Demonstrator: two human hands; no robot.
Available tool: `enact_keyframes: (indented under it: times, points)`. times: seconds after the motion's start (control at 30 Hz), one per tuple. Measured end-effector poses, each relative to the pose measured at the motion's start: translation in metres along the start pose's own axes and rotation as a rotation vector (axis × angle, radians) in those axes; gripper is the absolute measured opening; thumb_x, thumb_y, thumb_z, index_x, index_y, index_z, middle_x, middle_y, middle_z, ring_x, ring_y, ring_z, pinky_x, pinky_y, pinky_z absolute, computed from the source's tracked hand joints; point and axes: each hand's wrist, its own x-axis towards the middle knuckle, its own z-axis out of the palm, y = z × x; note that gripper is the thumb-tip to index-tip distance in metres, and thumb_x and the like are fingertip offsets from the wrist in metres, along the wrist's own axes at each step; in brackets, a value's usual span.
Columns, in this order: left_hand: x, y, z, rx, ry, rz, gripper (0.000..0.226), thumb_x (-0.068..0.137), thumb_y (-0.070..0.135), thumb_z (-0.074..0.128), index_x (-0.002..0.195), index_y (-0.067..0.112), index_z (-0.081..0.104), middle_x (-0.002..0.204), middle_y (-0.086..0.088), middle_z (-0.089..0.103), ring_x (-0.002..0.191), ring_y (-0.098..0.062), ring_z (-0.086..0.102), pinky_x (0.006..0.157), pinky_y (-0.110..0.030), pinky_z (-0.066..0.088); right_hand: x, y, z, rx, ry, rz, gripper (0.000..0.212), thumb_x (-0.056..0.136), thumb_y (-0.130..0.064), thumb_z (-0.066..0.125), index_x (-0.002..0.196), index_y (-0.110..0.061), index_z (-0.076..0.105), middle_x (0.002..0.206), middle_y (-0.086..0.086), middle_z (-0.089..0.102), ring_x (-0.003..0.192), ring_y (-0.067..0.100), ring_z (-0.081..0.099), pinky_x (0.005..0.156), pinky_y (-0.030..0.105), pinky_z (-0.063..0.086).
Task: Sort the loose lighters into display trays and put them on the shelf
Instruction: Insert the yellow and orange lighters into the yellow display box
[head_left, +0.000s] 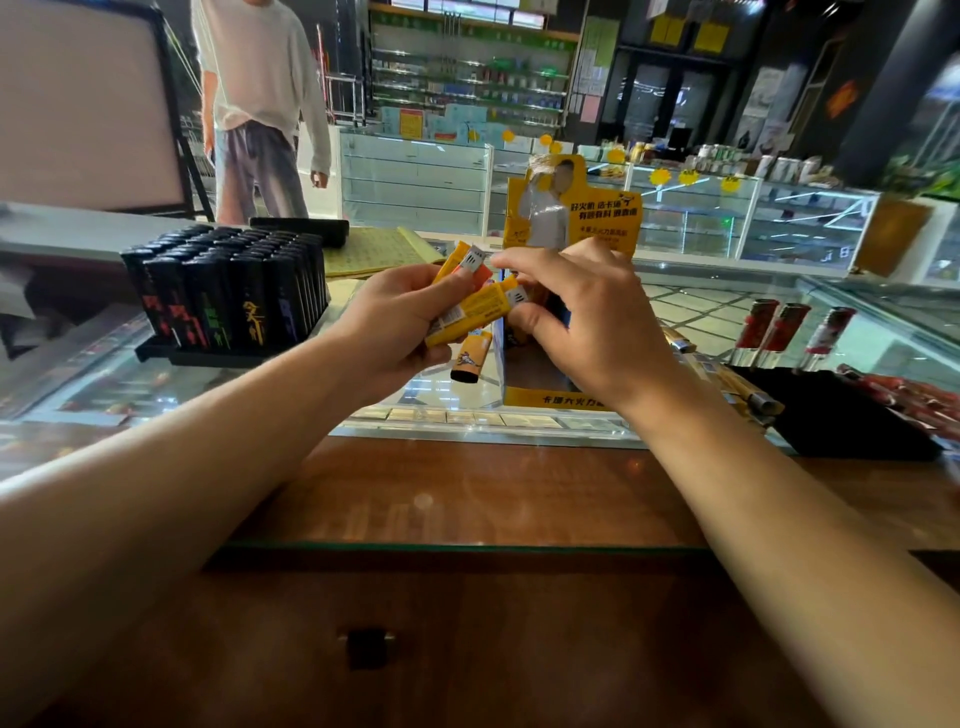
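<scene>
At the centre of the frame a bunch of yellow lighters (470, 306) sits in the left hand (400, 322), fingers curled round several at once; their white-and-silver heads point up and right, and one orange-bodied lighter (471, 358) hangs lower, its dark base pointing down. The right hand (582, 317) comes in from the right with thumb and fingers bent close to the head of one lighter in the bunch, seemingly pinching it to draw it out, though the contact itself is partly hidden.

The likely risk is the low-hanging lighter: it looks loosely caught, and pulling a neighbour free could loosen the grip so it drops onto the glass counter (270, 395) or slides off. A lighter drawn out at an angle could also go into its slot skewed or head down.

Just behind and below the hands stands the yellow display tray (561, 400), a cardboard box with a tall printed backboard rising in the upper middle; its inside is mostly hidden by the right hand, so its fill cannot be judged. In the left middle of the frame a black tray (208, 358) is packed full of upright black lighters (228, 280). At the right edge a dark tray (852, 421) holds a few upright red lighters (779, 327). A person in a pale top (260, 67) stands at upper left.
</scene>
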Motion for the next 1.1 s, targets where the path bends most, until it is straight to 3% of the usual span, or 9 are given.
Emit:
enact_keyframes:
  times: [0.13, 0.23, 0.33, 0.4, 0.53, 0.87, 1.0, 1.1]
  points:
    - [0.000, -0.001, 0.000, 0.002, 0.025, 0.008, 0.019, 0.093, 0.029, 0.063, 0.093, 0.011, 0.068, 0.070, -0.002, 0.054, 0.053, -0.010, 0.046, 0.038, -0.018, 0.035, 0.001, 0.000, 0.000, 0.007, -0.003, -0.034, 0.031, 0.083, -0.032, 0.067, 0.112, -0.023, 0.071, 0.091, -0.005, 0.069, 0.093, 0.017, 0.046, 0.077, 0.035, 0.033]
    - [0.001, -0.002, 0.000, 0.048, 0.057, 0.020, 0.019, 0.095, 0.031, 0.063, 0.091, 0.012, 0.066, 0.060, 0.004, 0.056, 0.053, -0.010, 0.050, 0.047, -0.022, 0.046, 0.002, -0.002, -0.002, 0.061, 0.050, -0.038, 0.028, 0.087, -0.036, 0.061, 0.106, -0.020, 0.073, 0.086, -0.003, 0.067, 0.086, 0.015, 0.045, 0.073, 0.032, 0.034]
    - [0.002, -0.002, -0.001, 0.052, 0.098, 0.036, 0.019, 0.095, 0.030, 0.064, 0.098, 0.011, 0.066, 0.070, 0.000, 0.060, 0.058, -0.012, 0.052, 0.052, -0.024, 0.052, 0.002, -0.002, -0.008, 0.117, 0.122, 0.033, 0.024, 0.091, -0.034, 0.060, 0.103, -0.017, 0.072, 0.087, -0.010, 0.064, 0.085, 0.017, 0.047, 0.070, 0.030, 0.035]
    - [0.002, -0.001, -0.001, 0.059, 0.125, 0.052, 0.017, 0.094, 0.028, 0.065, 0.098, 0.013, 0.067, 0.073, -0.001, 0.059, 0.058, -0.012, 0.051, 0.052, -0.024, 0.051, 0.000, -0.001, -0.012, 0.206, 0.163, 0.131, 0.019, 0.089, -0.027, 0.063, 0.104, -0.018, 0.072, 0.087, -0.023, 0.056, 0.090, 0.018, 0.054, 0.075, 0.031, 0.043]
    - [0.002, -0.001, -0.003, 0.081, 0.134, 0.078, 0.014, 0.093, 0.026, 0.067, 0.097, 0.012, 0.066, 0.073, 0.001, 0.059, 0.059, -0.011, 0.051, 0.051, -0.022, 0.051, -0.002, -0.001, -0.015, 0.276, 0.189, 0.229, 0.022, 0.087, -0.023, 0.065, 0.108, -0.024, 0.072, 0.089, -0.027, 0.055, 0.096, 0.017, 0.061, 0.083, 0.026, 0.048]
    - [0.002, -0.002, -0.003, 0.142, 0.147, 0.090, 0.011, 0.094, 0.025, 0.066, 0.098, 0.015, 0.065, 0.079, -0.002, 0.061, 0.061, -0.012, 0.053, 0.053, -0.023, 0.052, -0.001, 0.003, -0.009, 0.045, 0.171, 0.266, 0.025, 0.087, -0.024, 0.067, 0.111, -0.019, 0.071, 0.088, -0.004, 0.059, 0.086, 0.020, 0.057, 0.072, 0.025, 0.041]
    - [0.003, -0.001, -0.003, 0.145, 0.167, 0.081, 0.003, 0.093, 0.016, 0.066, 0.095, 0.014, 0.066, 0.079, -0.004, 0.061, 0.059, -0.013, 0.052, 0.054, -0.025, 0.051, -0.001, 0.004, -0.010, 0.015, 0.201, 0.229, 0.021, 0.085, -0.022, 0.067, 0.105, -0.017, 0.073, 0.081, -0.016, 0.049, 0.081, 0.014, 0.049, 0.069, 0.026, 0.037]
    - [0.003, -0.002, -0.003, 0.129, 0.163, 0.065, 0.007, 0.091, 0.008, 0.064, 0.097, 0.012, 0.067, 0.079, -0.007, 0.061, 0.057, -0.014, 0.052, 0.054, -0.027, 0.049, -0.001, 0.002, -0.006, -0.014, 0.143, 0.181, 0.021, 0.084, -0.021, 0.068, 0.105, -0.017, 0.073, 0.075, -0.027, 0.038, 0.081, 0.022, 0.051, 0.072, 0.037, 0.044]
